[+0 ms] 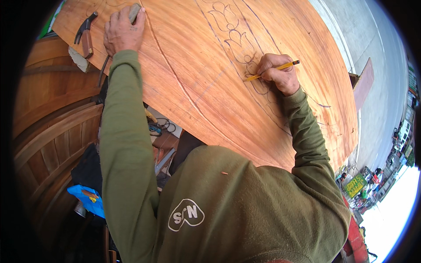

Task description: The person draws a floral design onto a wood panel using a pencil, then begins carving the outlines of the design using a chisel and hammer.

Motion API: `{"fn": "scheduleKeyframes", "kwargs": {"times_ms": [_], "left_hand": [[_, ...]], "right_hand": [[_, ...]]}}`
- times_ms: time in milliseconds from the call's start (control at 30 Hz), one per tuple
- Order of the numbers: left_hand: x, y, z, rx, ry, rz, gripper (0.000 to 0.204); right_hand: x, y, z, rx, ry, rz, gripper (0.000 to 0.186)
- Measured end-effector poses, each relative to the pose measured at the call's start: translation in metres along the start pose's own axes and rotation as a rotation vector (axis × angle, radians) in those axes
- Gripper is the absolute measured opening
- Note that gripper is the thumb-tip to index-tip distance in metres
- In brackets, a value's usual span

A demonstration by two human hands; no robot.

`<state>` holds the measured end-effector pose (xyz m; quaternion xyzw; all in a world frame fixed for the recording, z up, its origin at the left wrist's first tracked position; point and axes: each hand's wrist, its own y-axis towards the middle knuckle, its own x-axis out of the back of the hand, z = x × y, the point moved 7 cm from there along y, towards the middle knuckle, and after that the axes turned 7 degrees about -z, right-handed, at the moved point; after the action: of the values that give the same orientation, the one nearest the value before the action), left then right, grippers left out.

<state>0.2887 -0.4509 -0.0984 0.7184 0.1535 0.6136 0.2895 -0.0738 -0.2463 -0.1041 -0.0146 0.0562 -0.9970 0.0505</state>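
A yellow pencil (285, 66) is pinched in my right hand (280, 73), its dark end up to the right and its point low over the wooden panel (184, 52). Flower and leaf outlines (239, 39) run in dark lines between long drawn lines beside that hand. At the panel's far left, my left hand (124, 30) rests with its fingers curled round a grey block-like piece (134, 13), whose kind I cannot make out. A long carved groove (169, 65) curves down the panel just right of the left hand.
A claw hammer (87, 38) lies at the panel's left edge. Below left are curved wooden slats (57, 149), a blue bag (86, 198) and a dark cable (103, 70). Cords and tools (160, 127) show under the panel's near edge. Grey pavement (372, 39) stretches to the right.
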Motion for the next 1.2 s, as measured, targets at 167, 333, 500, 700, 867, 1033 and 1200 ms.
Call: {"fn": "scheduleKeyframes", "kwargs": {"times_ms": [167, 333, 500, 700, 867, 1033, 1200], "left_hand": [[0.004, 0.002, -0.006, 0.031, 0.000, 0.028, 0.046], [-0.001, 0.002, -0.004, 0.062, 0.027, 0.083, 0.047], [-0.001, 0.001, -0.001, 0.043, 0.014, 0.041, 0.049], [-0.001, 0.002, -0.001, 0.058, 0.019, 0.053, 0.051], [0.002, 0.002, -0.006, 0.066, 0.014, 0.048, 0.051], [0.004, 0.001, -0.003, 0.063, 0.059, 0.081, 0.050], [0.016, 0.007, -0.020, 0.055, -0.003, 0.101, 0.043]], "right_hand": [[0.002, -0.009, -0.002, -0.064, 0.012, 0.030, 0.008], [0.004, -0.020, 0.002, -0.031, 0.026, 0.029, 0.007], [0.008, -0.032, 0.004, -0.045, -0.007, 0.065, 0.009], [0.014, -0.046, -0.003, -0.058, -0.009, 0.099, 0.009], [0.020, -0.058, -0.006, -0.037, 0.051, 0.124, 0.006], [0.023, -0.064, -0.008, -0.043, 0.063, 0.118, 0.006], [0.031, -0.060, -0.014, -0.127, 0.222, -0.140, 0.004]]}}
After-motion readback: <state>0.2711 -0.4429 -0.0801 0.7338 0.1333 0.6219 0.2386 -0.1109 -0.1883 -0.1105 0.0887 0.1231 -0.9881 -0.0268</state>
